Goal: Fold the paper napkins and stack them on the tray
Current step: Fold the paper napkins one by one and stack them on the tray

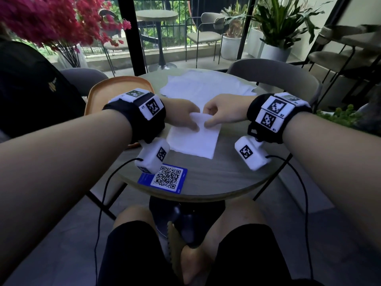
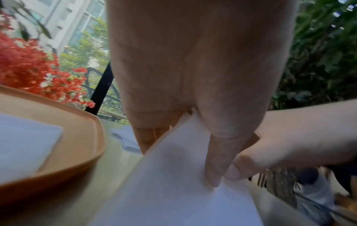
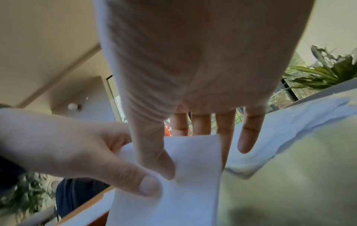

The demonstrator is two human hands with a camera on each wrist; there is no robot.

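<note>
A white paper napkin [image 1: 193, 141] lies in the middle of the round table [image 1: 226, 174], with its far edge lifted. My left hand [image 1: 193, 125] pinches that edge, thumb on top and fingers underneath. Just to its right, my right hand [image 1: 208, 122] pinches the same edge. In the left wrist view the left hand [image 2: 210, 175] grips the napkin [image 2: 173, 191]; in the right wrist view the right hand [image 3: 160, 165] grips the napkin [image 3: 193, 191]. The orange tray [image 1: 115, 87] stands at the left and holds a folded napkin [image 2: 25, 145]. Unfolded napkins [image 1: 206, 87] are piled at the far side.
A blue QR card [image 1: 168, 178] lies near the table's front edge. Grey chairs [image 1: 278, 77] stand behind the table. Red flowers [image 1: 51, 21] hang over the far left, and a dark bag [image 1: 31, 89] sits left of the tray.
</note>
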